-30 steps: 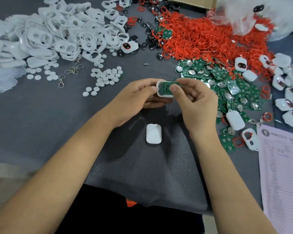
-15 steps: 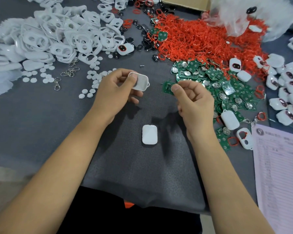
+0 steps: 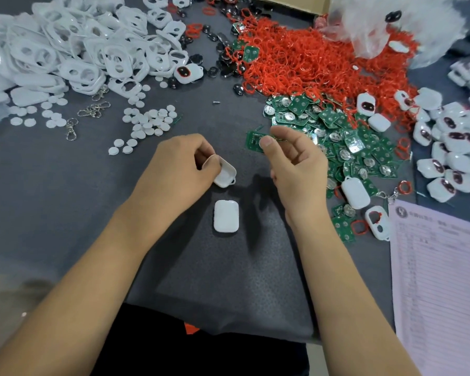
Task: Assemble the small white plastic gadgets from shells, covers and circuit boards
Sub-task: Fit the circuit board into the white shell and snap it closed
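Centrally, the left hand (image 3: 179, 166) grips a white shell (image 3: 224, 172) by its upper end, thumb and curled fingers closed on the rim, open cavity facing up and toward the right; the shell's long axis runs roughly from 10 to 4 o'clock, its small loop lug at the low, 4 o'clock end. The right hand (image 3: 293, 161) pinches a green circuit board (image 3: 254, 141) between thumb and forefinger, just apart from the shell at its 1 o'clock; the board is tilted, and its exact facing cannot be told. Judged from this, the step in hand is seating a board in a shell: the next move calls for turning the board to match the cavity outline, bringing the two hands together and pressing it flat inside. At 6 o'clock from the shell, a closed white piece (image 3: 226, 219) lies on the dark worktop (image 3: 65, 185), long axis from 12 to 6 o'clock; whether cover or finished unit cannot be told. Outward lie a heap of green boards (image 3: 350, 147) at 3 o'clock, red rings (image 3: 310, 61) at 1 o'clock, white covers with two openings (image 3: 73, 52) at 10 o'clock, white discs (image 3: 149, 123) nearer, assembled gadgets (image 3: 451, 147) at far right, and a printed sheet (image 3: 440, 280) at 4 o'clock.
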The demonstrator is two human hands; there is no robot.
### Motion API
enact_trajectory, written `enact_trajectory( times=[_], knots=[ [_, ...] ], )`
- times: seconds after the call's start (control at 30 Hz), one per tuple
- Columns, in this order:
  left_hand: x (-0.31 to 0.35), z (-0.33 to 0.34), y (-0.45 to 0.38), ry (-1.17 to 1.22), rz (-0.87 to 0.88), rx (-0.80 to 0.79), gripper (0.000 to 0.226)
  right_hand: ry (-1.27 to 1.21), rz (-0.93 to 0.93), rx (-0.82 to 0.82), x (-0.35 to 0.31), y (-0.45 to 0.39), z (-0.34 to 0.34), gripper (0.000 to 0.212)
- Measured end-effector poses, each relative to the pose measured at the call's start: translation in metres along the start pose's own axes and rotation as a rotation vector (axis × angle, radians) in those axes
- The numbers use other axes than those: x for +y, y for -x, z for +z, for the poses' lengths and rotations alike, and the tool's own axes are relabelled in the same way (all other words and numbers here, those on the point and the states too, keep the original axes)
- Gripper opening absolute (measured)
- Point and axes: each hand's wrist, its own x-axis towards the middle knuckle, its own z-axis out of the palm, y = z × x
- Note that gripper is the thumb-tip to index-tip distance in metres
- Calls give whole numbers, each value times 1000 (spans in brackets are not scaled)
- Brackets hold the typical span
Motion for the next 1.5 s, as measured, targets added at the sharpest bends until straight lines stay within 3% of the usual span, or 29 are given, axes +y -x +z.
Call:
enact_trajectory(
  times=[0.23, 0.47, 0.6, 0.73, 0.9, 1.5],
  knots=[
    [4, 1, -5, -43, 72, 47, 17, -47, -10, -15, 0, -1, 2, 7],
    [23, 10, -33, 318, 181, -14, 10, -45, -149, -59, -1, -13, 16, 8],
    [20, 20, -48, 400, 183, 41, 9, 15, -231, -31, 3, -22, 23, 13],
    [18, 18, -60, 320, 252, 152, 6, 120, -308, 12, 3, -36, 36, 7],
    [1, 12, -69, 35, 407, 142, 14, 187, -311, 24, 4, -45, 38, 9],
    [-15, 9, -77, 305, 345, -24, 14, 152, -199, -80, 5, -43, 38, 14]
  ],
)
